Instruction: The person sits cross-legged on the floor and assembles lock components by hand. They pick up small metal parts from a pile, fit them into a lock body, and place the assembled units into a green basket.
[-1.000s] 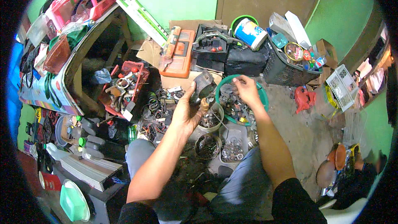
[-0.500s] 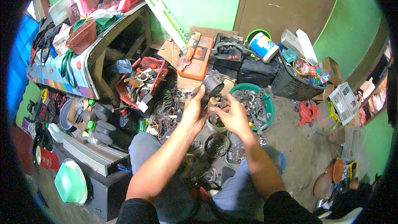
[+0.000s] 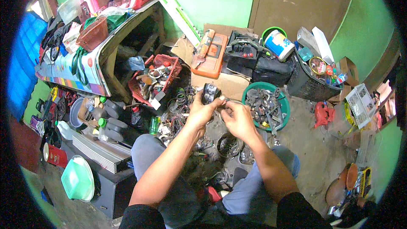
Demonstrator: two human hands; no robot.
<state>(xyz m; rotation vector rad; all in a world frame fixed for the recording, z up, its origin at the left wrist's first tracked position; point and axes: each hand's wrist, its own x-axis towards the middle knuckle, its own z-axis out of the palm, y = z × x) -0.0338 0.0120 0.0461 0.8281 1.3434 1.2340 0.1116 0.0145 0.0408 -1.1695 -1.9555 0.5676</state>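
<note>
My left hand (image 3: pixel 202 112) is wrapped around a dark rounded part (image 3: pixel 210 93) with a shiny grey face, held up over the clutter on the floor. Close beside it is my right hand (image 3: pixel 237 118), its fingers pinched together against the part's near right side. Something thin and dark seems to show at those fingertips, too small to name. A green basin (image 3: pixel 285 116) of dark metal and plastic pieces stands just beyond my right hand. Below both hands is a round tub (image 3: pixel 228 145) of small dark bits.
A red basket (image 3: pixel 135 90) of mixed parts stands left of the hands. An orange toolbox (image 3: pixel 215 55) lies on cardboard ahead, near a black open toolbox (image 3: pixel 241 51). A black crate (image 3: pixel 311 85) stands at right. A dark cabinet (image 3: pixel 111 195) is near my left knee.
The dark part has turned in my left hand, so its shiny round face now shows. My right fingers have closed in on its side. The view has shifted slightly.
</note>
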